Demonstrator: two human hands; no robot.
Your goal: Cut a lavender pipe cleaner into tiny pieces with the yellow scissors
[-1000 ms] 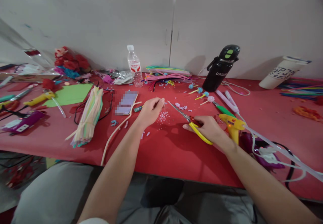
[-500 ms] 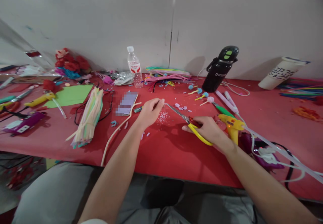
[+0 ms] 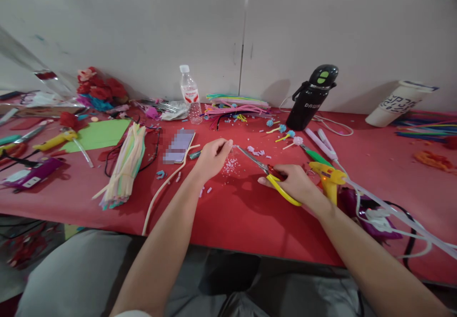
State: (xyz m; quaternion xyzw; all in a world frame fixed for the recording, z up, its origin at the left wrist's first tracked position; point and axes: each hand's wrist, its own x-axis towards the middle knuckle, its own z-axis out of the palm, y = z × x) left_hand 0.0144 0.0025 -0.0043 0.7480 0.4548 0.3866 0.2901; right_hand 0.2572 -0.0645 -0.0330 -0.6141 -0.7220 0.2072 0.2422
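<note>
My right hand (image 3: 293,183) grips the scissors (image 3: 280,191) by their yellow and red handles, the blades pointing up and left. Just beyond the blade tips, my left hand (image 3: 215,157) is pinched on something too small to make out. Tiny pale pink clippings (image 3: 231,165) lie on the red table (image 3: 246,217) below the fingertips. Short pink pieces (image 3: 257,152) are scattered behind the blades. A long cream strip (image 3: 160,191) runs beside my left forearm.
A glue gun (image 3: 330,179) stands close to my right wrist. Behind are a black bottle (image 3: 309,103), a clear bottle (image 3: 191,95) and pipe cleaners (image 3: 237,110). Left lie a phone (image 3: 180,146) and a pale bundle (image 3: 126,169).
The scissor blades look slightly more closed near my left fingertips. Both hands stay in nearly the same place.
</note>
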